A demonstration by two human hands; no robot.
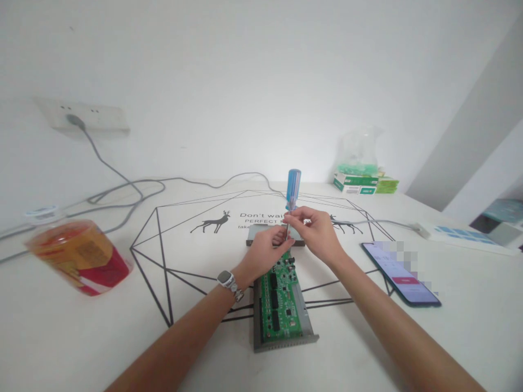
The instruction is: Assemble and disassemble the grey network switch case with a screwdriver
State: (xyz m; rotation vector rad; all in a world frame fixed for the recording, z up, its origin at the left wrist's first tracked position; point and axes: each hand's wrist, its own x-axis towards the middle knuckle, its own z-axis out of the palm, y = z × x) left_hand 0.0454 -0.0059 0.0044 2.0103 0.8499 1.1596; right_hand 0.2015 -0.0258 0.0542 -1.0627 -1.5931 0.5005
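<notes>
A screwdriver (293, 188) with a clear blue handle stands upright, handle on top. My right hand (318, 231) pinches its shaft just under the handle. Lower down, the fingers of my left hand (267, 247) are closed around the shaft near its tip; whether they also hold something small cannot be seen. Beneath and in front of my hands lies a green circuit board (281, 305) in an open grey metal tray (286, 344). Behind my hands is a flat grey metal piece (255, 234), partly hidden by them. A watch is on my left wrist.
A smartphone (402, 275) lies to the right, with a white power strip (469, 238) beyond it. On the left stands a red and yellow cup-shaped container (84, 258). Grey cable (143, 196) runs along the back from a wall socket (87, 115). Small boxes (355, 182) stand at the back right.
</notes>
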